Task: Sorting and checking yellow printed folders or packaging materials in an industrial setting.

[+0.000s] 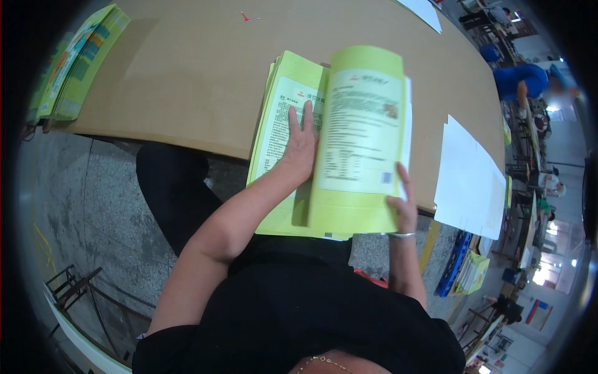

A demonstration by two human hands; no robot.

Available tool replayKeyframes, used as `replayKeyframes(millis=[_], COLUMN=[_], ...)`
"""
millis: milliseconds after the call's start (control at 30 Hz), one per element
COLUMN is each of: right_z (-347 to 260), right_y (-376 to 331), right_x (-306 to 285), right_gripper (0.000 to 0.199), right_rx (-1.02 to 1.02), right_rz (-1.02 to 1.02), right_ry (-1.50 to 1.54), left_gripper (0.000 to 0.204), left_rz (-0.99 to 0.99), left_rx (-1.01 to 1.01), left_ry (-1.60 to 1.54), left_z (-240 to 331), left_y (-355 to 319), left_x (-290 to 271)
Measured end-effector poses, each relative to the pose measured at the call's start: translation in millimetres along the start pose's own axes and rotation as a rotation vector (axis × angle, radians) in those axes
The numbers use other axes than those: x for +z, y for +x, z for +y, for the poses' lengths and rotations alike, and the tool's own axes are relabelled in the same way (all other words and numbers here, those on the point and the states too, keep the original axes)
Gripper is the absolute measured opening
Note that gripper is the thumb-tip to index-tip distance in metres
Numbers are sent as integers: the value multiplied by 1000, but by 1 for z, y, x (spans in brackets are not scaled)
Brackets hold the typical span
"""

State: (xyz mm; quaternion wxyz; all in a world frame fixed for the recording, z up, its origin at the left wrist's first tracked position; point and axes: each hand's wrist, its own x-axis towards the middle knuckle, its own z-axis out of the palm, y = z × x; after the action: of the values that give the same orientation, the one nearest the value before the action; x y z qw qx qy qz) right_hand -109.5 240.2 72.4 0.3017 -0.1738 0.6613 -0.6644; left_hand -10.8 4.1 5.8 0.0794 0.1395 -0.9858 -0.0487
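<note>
- Head view, fisheye, edges bent; dark vignette eats the corners.
- Left hand [302, 140] lies flat on the stack of yellow-green printed sheets [280, 124], fingers straight and slightly spread, palm down; thumb hidden under the lifted sheet.
- Right hand [403, 202] grips the right edge of the lifted yellow-green sheet [358, 137]; thumb on the printed face, other fingers behind the sheet and not visible, so pinch is inferred only from the thumb side.
- Lifted sheet stands curled up between the two hands, its top edge bowed; it covers the middle and right part of the stack underneath.
- Stack sits at the near edge of the brown cardboard-covered table [187, 68], lower part overhanging toward the person's lap; how many sheets cannot be told.
- Silver bangle [402, 235] on the right wrist.
- White paper sheets [467, 181] lie on the table just right of the right hand, apart from the stack; lower corner hangs over the table edge.
- Second pile of green printed sheets [78, 62] at far left of the table, well apart, partly lost in the vignette.
- Small red mark [249, 17] on the far table surface; too small to tell what it is.
- Person in blue [523, 81] at upper right, blurred, cut by the rim.
- Blue crate [453, 265] with stacked printed matter on the floor lower right, small, detail unclear.
- Print on the sheets too blurred to make out.
</note>
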Motion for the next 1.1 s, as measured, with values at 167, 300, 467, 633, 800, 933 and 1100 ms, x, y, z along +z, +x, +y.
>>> replayKeyframes(millis=[167, 300, 467, 633, 800, 933, 1100], right_z=[32, 27, 22, 30, 17, -25, -5], right_y=[-7, -15, -28, -22, -16, 12, 15], right_x=[21, 17, 64, 84, 76, 23, 15], right_gripper=[76, 75, 71, 72, 66, 60, 59], right_rx=[-26, 21, -134, -19, -151, 340, -373], right_rz=[-2, -56, -182, -227, -393, -95, -183], right_ry=[-197, -187, -455, -504, -670, -909, -891], left_gripper=[56, 33, 33, 52, 50, 52, 53], left_rz=[448, 650, 631, 364, 30, 100, 94], left_rx=[-65, -531, -524, -388, -246, -211, -180], left_ry=[-802, -340, -901, -473, -308, -222, -203], left_z=[-7, -19, -45, -54, 2, 4, 3], left_y=[-6, -1, -14, -19, 6, -1, 9], left_x=[9, -31, -44, -33, -22, -6, -4])
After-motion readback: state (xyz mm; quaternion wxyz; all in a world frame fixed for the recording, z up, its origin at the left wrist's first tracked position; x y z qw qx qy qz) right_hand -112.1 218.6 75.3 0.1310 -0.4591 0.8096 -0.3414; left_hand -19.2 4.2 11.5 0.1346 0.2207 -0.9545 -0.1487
